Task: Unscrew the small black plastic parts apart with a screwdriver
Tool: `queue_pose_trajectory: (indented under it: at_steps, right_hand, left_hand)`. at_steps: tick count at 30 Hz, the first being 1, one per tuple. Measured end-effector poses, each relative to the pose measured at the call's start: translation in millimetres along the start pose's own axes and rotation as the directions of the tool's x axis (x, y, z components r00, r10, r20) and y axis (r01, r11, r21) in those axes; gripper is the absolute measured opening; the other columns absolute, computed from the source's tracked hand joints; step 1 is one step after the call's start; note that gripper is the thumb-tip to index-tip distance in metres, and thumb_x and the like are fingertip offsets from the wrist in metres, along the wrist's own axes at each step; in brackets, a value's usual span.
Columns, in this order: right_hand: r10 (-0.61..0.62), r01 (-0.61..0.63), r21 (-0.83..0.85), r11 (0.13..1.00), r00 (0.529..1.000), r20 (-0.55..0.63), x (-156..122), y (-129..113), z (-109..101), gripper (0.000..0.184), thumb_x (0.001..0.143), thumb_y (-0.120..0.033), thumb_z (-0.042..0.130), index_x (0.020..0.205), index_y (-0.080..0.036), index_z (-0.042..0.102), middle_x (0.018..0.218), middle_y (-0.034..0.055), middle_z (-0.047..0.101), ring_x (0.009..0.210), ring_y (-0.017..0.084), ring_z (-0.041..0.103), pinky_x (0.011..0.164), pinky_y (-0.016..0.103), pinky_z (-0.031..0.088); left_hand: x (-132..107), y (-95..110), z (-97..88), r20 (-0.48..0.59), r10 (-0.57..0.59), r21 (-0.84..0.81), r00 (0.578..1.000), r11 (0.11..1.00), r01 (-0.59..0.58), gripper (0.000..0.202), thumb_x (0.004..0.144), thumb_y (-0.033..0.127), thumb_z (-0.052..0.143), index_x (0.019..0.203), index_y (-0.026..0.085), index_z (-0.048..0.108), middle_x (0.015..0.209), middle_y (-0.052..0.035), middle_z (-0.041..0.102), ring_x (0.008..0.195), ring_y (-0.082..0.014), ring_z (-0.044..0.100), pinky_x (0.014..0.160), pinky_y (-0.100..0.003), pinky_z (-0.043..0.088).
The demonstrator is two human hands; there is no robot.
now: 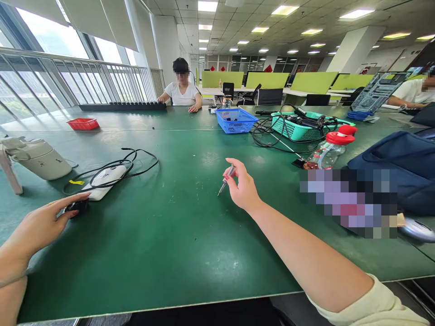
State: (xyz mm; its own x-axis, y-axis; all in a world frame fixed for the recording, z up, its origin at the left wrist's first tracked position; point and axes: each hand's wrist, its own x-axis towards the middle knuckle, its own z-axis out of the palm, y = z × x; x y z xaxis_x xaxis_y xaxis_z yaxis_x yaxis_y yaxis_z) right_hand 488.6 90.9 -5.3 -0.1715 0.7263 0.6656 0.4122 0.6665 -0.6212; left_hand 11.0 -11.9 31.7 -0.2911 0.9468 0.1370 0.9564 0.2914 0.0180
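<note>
My right hand (242, 188) is closed around a small precision screwdriver (222, 185), its thin metal tip slanting down to the left over the green table (163, 253). At the left, my left hand (47, 222) grips a small black object (77, 206) between thumb and fingers; its kind cannot be made out. Right behind that hand lies a white power bank (105, 180) with a black cable (144, 170) looped over it. A small yellow tag (76, 182) shows beside the power bank.
Far left are a white cup (44, 158) and a red tray (83, 124). Toward the back stand a blue basket (236, 121) and a green basket (302, 129) of cables. At right are a red-lidded bottle (328, 149) and a dark blue bag (397, 167). A person (183, 90) sits opposite.
</note>
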Motion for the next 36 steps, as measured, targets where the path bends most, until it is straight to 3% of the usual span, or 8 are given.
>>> queue_pose_trajectory:
  at_steps: [7, 16, 19, 21, 27, 29, 32, 36]
  right_hand:
    - [0.006, -0.006, 0.002, 1.000, 1.000, -0.002, 0.0, -0.2, -0.6, 0.045, 0.090, -0.012, 0.045, 0.132, -0.028, 0.041, 0.092, 0.0031, 0.066, 0.078, 0.018, 0.062, 0.080, 0.042, 0.053]
    - [-0.013, 0.013, -0.011, 1.000, 1.000, -0.009, 1.2, -1.8, -0.8, 0.046, 0.090, -0.013, 0.045, 0.132, -0.028, 0.041, 0.090, 0.0029, 0.066, 0.077, 0.018, 0.062, 0.080, 0.040, 0.053]
    - [-0.025, 0.024, -0.031, 0.999, 1.000, -0.007, 2.2, -2.4, 0.0, 0.044, 0.090, -0.016, 0.047, 0.132, -0.027, 0.042, 0.087, 0.0026, 0.066, 0.076, 0.018, 0.063, 0.081, 0.039, 0.053]
    - [-0.008, 0.008, -0.040, 0.999, 1.000, 0.002, 2.7, -2.4, 0.8, 0.044, 0.090, -0.021, 0.051, 0.132, -0.027, 0.042, 0.086, 0.0024, 0.066, 0.077, 0.019, 0.064, 0.078, 0.037, 0.054]
    - [0.017, -0.017, -0.024, 1.000, 0.999, 0.037, 2.5, -3.4, 0.0, 0.043, 0.086, -0.027, 0.057, 0.128, -0.027, 0.045, 0.078, -0.0013, 0.063, 0.065, 0.015, 0.060, 0.070, 0.031, 0.052]
    - [0.041, -0.041, -0.003, 0.999, 0.999, 0.036, 3.5, -3.1, -0.9, 0.035, 0.085, -0.028, 0.059, 0.119, -0.026, 0.049, 0.072, -0.0031, 0.059, 0.060, 0.014, 0.056, 0.065, 0.030, 0.051]
    - [0.086, -0.084, 0.050, 0.995, 0.996, -0.031, 6.5, -1.9, -2.3, 0.018, 0.084, -0.030, 0.060, 0.098, -0.024, 0.050, 0.066, -0.0049, 0.053, 0.054, 0.012, 0.050, 0.058, 0.027, 0.047]
    - [0.130, -0.109, 0.116, 0.987, 0.974, -0.184, 9.4, -2.4, -4.2, 0.016, 0.085, -0.030, 0.058, 0.085, -0.024, 0.044, 0.071, -0.0035, 0.056, 0.055, 0.011, 0.051, 0.055, 0.025, 0.045]
  left_hand:
    - [-6.0, -3.4, 6.8, 0.026, 0.058, -0.217, 0.998, 0.975, -0.051, 0.057, 0.086, 0.047, 0.049, 0.139, 0.027, 0.042, 0.138, 0.0003, 0.058, 0.119, -0.0187, 0.059, 0.107, -0.035, 0.042]
    - [-1.5, -14.7, 17.3, -0.092, -0.005, -0.076, 0.996, 0.997, -0.002, 0.044, 0.086, 0.063, 0.042, 0.112, 0.035, 0.064, 0.107, 0.0098, 0.072, 0.089, -0.0159, 0.064, 0.078, -0.026, 0.048]
    - [-5.0, 24.1, 6.0, -0.206, 0.103, -0.072, 0.973, 0.990, -0.120, 0.043, 0.086, 0.059, 0.045, 0.117, 0.036, 0.063, 0.118, 0.0075, 0.069, 0.104, -0.0191, 0.062, 0.088, -0.030, 0.050]
    - [-10.2, 68.5, -7.2, -0.175, 0.318, -0.155, 0.932, 0.926, -0.345, 0.043, 0.083, 0.059, 0.053, 0.115, 0.034, 0.065, 0.119, 0.0055, 0.068, 0.111, -0.0202, 0.060, 0.092, -0.029, 0.050]
    - [-12.6, 223.0, -24.8, -0.118, 0.760, -0.255, 0.639, 0.599, -0.759, 0.028, 0.091, 0.045, 0.054, 0.112, 0.034, 0.068, 0.114, 0.0002, 0.071, 0.109, -0.0216, 0.058, 0.100, -0.037, 0.047]
    - [-8.0, 260.0, -14.9, -0.129, 0.794, -0.272, 0.594, 0.548, -0.791, 0.025, 0.091, 0.034, 0.056, 0.112, 0.030, 0.068, 0.113, -0.0025, 0.071, 0.108, -0.0230, 0.057, 0.100, -0.041, 0.046]
    - [-1.8, 291.7, 7.7, -0.125, 0.771, -0.355, 0.625, 0.553, -0.754, 0.024, 0.089, 0.028, 0.058, 0.112, 0.027, 0.068, 0.112, -0.0035, 0.071, 0.107, -0.0239, 0.056, 0.101, -0.043, 0.047]
    - [4.8, 299.6, 33.3, -0.120, 0.677, -0.476, 0.726, 0.603, -0.640, 0.028, 0.086, 0.028, 0.063, 0.113, 0.025, 0.068, 0.112, -0.0046, 0.070, 0.113, -0.0253, 0.055, 0.104, -0.043, 0.046]
